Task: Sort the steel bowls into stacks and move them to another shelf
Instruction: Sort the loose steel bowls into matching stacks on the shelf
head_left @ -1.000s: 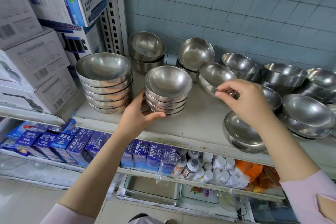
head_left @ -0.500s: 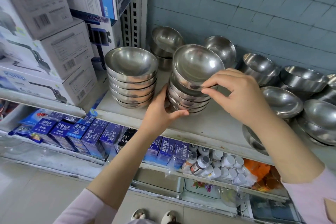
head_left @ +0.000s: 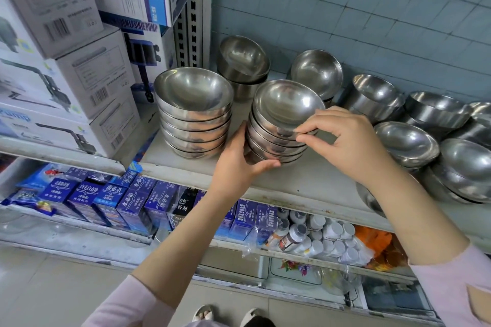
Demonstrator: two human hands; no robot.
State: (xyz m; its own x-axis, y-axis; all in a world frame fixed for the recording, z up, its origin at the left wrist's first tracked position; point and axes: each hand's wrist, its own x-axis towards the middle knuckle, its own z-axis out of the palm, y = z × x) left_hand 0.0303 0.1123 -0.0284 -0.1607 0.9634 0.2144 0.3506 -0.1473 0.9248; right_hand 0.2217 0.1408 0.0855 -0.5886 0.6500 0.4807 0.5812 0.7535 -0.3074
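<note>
Two stacks of bowls stand at the left end of the shelf (head_left: 305,180): a tall stack (head_left: 194,125) beside the boxes (head_left: 87,82), and a small stack (head_left: 273,147) just right of it, near the front edge. The left hand (head_left: 239,164) cups the small stack low down, thumb curled across its near side, I'd say to keep it from sliding. The right hand (head_left: 350,141) pinches the rim of the top bowl (head_left: 287,106) between thumb and forefinger. That bowl sits nested but a little tilted, so the pinch looks meant to seat it square. Further right, loose bowls (head_left: 406,141) lie scattered and leaning on one another, unsorted. My guess is the stacking is about half done, with the move to another shelf not yet begun.
</note>
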